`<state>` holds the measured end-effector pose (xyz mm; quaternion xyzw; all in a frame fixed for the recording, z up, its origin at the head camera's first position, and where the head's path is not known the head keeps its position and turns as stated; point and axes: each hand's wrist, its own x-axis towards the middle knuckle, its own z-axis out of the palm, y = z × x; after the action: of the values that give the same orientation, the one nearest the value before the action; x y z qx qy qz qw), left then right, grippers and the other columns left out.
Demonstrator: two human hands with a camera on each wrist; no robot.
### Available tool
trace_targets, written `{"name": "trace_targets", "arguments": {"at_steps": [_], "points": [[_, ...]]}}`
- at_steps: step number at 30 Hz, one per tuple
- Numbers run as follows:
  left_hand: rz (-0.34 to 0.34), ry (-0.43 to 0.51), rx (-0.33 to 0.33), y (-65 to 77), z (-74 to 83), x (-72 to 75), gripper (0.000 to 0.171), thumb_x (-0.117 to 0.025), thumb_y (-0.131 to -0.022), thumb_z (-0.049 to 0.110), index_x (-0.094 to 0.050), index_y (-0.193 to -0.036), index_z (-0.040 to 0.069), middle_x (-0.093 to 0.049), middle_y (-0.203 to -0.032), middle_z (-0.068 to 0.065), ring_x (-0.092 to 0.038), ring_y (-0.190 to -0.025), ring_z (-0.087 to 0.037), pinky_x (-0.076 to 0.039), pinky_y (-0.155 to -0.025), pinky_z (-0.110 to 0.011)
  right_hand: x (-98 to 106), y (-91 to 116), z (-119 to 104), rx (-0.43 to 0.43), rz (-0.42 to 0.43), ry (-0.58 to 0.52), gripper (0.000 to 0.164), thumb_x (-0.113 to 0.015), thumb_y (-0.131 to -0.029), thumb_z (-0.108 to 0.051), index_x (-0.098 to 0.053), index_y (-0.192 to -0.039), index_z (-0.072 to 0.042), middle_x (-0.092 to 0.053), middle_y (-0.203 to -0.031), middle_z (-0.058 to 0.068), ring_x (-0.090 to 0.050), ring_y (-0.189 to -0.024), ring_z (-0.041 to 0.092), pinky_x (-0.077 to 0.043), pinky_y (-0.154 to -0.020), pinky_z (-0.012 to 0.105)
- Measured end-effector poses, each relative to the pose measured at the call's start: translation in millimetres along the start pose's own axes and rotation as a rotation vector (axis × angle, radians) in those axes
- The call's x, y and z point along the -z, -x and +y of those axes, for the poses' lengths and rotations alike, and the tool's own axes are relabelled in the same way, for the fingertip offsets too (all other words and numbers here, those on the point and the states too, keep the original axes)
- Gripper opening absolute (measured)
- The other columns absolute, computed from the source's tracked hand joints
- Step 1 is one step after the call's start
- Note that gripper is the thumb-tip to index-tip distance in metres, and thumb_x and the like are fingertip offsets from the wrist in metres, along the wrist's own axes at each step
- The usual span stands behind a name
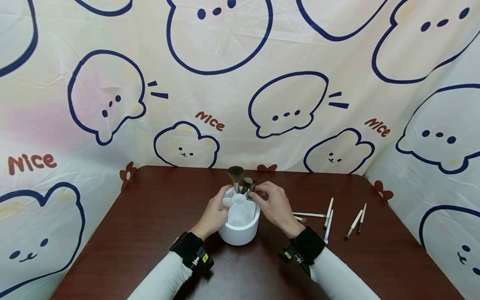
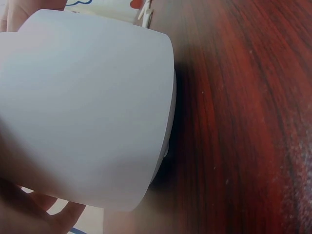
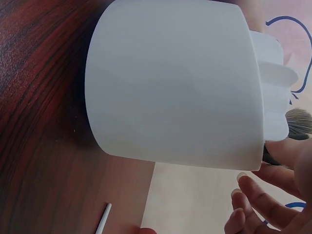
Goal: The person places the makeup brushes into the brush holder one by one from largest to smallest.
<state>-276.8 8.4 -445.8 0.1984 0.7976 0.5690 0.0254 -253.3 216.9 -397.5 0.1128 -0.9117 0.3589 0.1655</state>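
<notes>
A round white brush holder [image 1: 238, 236] with petal-shaped compartments stands on the table; its smooth side fills much of both wrist views. My left hand [image 1: 213, 213] grips its left side, the fingers curled round behind it. At the back of the holder a large fluffy makeup brush [image 1: 235, 173] stands bristles up, beside a shorter dark brush [image 1: 247, 182]. With thumb and forefinger my right hand [image 1: 275, 203] pinches another small makeup brush [image 1: 253, 186] at the right rear rim. That brush is mostly hidden by the fingers, and its lower end is out of sight in the holder.
Several thin pale-handled brushes lie right of the holder on the dark wooden table [image 1: 150, 233]: one crosswise [image 1: 311, 215], a pair [image 1: 328, 218] side by side, and two more brushes [image 1: 354, 223] farther right. A patterned cloth [image 1: 232, 96] hangs behind the table.
</notes>
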Motion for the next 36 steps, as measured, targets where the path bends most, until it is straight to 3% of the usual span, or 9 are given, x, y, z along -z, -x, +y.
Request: {"name": "trace_targets", "arguments": {"at_steps": [9, 17, 25, 31, 36], "points": [[0.005, -0.012, -0.007, -0.6, -0.7, -0.1, 0.07, -0.042, -0.088, -0.013, -0.04, -0.153, 0.014, -0.053, -0.148, -0.013, -0.051, -0.133, -0.029, -0.04, -0.109, -0.056, 7, -2, 0, -0.005, -0.039, 0.007, 0.021, -0.075, -0.094, -0.022, -0.079, -0.109, -0.008, -0.069, -0.107, 0.006, -0.061, -0.09, 0.026, -0.048, -0.063, 0.029], [-0.001, -0.009, -0.005, -1.5, -2.1, 0.0, 0.071, -0.042, -0.088, -0.013, -0.04, -0.153, 0.014, -0.05, -0.15, -0.013, -0.049, -0.136, -0.03, -0.038, -0.111, -0.056, 40, -1, 11, 0.012, -0.016, 0.079, 0.025, -0.071, -0.098, -0.028, -0.078, -0.116, -0.013, -0.069, -0.108, 0.003, -0.057, -0.086, 0.018, -0.047, -0.062, 0.03], [-0.007, -0.013, 0.012, -2.3, -3.4, 1.7, 0.069, -0.043, -0.091, -0.012, -0.039, -0.154, 0.015, -0.049, -0.151, -0.013, -0.047, -0.139, -0.031, -0.037, -0.112, -0.059, 87, 5, 52, 0.002, -0.002, 0.153, 0.023, -0.065, -0.102, -0.023, -0.075, -0.118, -0.011, -0.068, -0.101, 0.005, -0.054, -0.081, 0.02, -0.043, -0.063, 0.03], [-0.008, -0.001, 0.012, -1.2, -2.8, 2.3, 0.07, -0.042, -0.09, -0.013, -0.039, -0.154, 0.016, -0.05, -0.151, -0.012, -0.048, -0.137, -0.03, -0.038, -0.111, -0.058, 110, 16, 85, -0.074, -0.047, 0.225, 0.024, -0.062, -0.103, -0.019, -0.072, -0.122, -0.008, -0.064, -0.101, 0.009, -0.051, -0.08, 0.023, -0.039, -0.062, 0.033], [-0.01, 0.003, 0.018, -1.8, -3.0, 0.8, 0.07, -0.042, -0.09, -0.013, -0.039, -0.154, 0.015, -0.05, -0.15, -0.013, -0.048, -0.137, -0.031, -0.038, -0.111, -0.058, 126, 21, 120, -0.157, -0.115, 0.26, 0.025, -0.061, -0.102, -0.014, -0.071, -0.122, -0.004, -0.068, -0.111, 0.016, -0.058, -0.085, 0.025, -0.043, -0.066, 0.036]]}}
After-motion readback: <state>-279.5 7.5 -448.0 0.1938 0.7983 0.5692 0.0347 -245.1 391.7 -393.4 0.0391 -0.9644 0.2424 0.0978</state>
